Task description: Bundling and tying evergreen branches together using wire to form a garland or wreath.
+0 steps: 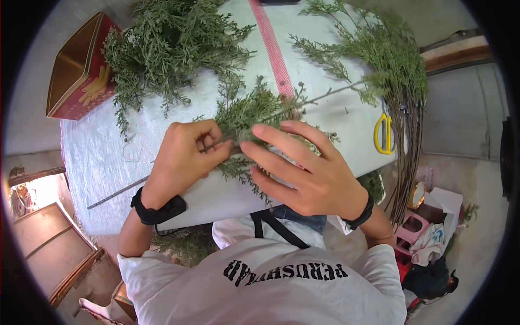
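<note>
My left hand [187,149] is closed, thumb and fingertips pinching a thin brown stem [120,190] with green juniper-like sprigs [257,103] gathered around it. The stem's bare end slants down to the left, past my wrist. My right hand [311,176] is spread over the same sprigs from the right, its fingers apart and the fingertips close to my left thumb. Whether those fingertips touch the foliage cannot be made out. A leafy twig [336,92] points out from the sprigs to the upper right.
A heap of cut evergreen [176,51] lies at the far left beside a red box [100,89]. At the right rest a bundle of long-stemmed branches [403,116] and yellow-handled scissors [377,135]. White sheeting [103,168] covers the table. Pink stools [411,225] stand beyond its right edge.
</note>
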Motion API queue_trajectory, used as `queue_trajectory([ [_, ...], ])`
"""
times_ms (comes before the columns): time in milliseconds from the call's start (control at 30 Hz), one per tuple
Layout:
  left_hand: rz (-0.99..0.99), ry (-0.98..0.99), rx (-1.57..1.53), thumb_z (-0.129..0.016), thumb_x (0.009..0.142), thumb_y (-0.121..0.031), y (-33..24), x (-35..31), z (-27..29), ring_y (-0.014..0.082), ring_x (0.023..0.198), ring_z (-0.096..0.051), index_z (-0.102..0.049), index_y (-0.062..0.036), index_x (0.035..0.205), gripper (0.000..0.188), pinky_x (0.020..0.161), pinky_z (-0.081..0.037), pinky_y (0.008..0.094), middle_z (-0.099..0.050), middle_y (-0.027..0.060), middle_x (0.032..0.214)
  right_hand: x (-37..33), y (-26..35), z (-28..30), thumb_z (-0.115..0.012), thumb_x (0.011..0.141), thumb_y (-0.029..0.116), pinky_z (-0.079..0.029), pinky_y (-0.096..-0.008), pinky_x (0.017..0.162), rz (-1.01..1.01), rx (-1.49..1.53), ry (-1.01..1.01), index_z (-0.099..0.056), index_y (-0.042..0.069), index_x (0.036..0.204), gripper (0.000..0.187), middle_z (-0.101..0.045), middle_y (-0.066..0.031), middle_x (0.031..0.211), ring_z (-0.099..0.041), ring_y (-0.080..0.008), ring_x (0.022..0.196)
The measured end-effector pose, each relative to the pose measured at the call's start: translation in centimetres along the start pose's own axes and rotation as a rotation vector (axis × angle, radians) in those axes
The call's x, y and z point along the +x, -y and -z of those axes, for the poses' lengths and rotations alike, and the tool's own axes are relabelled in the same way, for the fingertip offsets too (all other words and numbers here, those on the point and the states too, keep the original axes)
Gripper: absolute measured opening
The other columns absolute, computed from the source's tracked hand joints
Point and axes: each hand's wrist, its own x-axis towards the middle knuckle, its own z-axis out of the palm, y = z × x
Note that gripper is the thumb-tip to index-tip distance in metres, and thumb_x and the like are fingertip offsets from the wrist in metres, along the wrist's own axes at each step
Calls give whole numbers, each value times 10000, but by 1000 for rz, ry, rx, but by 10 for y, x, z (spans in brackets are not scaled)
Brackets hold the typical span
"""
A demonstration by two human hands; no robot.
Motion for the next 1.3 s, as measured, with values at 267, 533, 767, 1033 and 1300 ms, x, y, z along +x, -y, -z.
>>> queue_trajectory([
  [267,-97,-36,83,-740,836,-162,6,9,0,46,439,-444,-540,12,695,300,427,-355,253,-468,11,508,-69,11,23,-669,854,96,-457,-445,919,-511,480,-333,-635,27,868,78,-663,-114,1125,-591,-297,1076],
  [533,-38,-41,-15,-757,836,-174,2,2,-2,39,468,-432,-528,-9,708,310,428,-370,233,-481,-20,555,-131,-7,13,-517,950,81,-425,-433,982,-1150,804,-1223,-588,11,1039,133,-620,-151,1166,-577,-299,1083],
  [767,-72,-36,4,-748,848,-167,-1,0,-3,38,471,-473,-495,-12,683,339,417,-369,229,-502,-21,571,-127,-7,-2,-559,874,37,-395,-387,1017,-863,223,-523,-597,-19,1048,186,-603,-170,1190,-547,-279,1155],
  [1033,-66,-41,-97,-721,864,-101,7,1,-6,2,482,-450,-416,-61,654,373,389,-389,204,-498,-45,592,-123,-2,-6,-704,795,140,-414,-410,987,-732,6,-105,-630,39,1126,354,-571,-163,1259,-533,-341,1152],
  [1300,-108,-28,-96,-749,806,-115,7,3,-6,52,450,-523,-305,-91,617,483,397,-404,240,-509,-1,564,-111,8,28,-664,831,79,-419,-404,980,-801,-54,145,-647,50,1110,281,-520,-139,1341,-516,-351,1185],
])
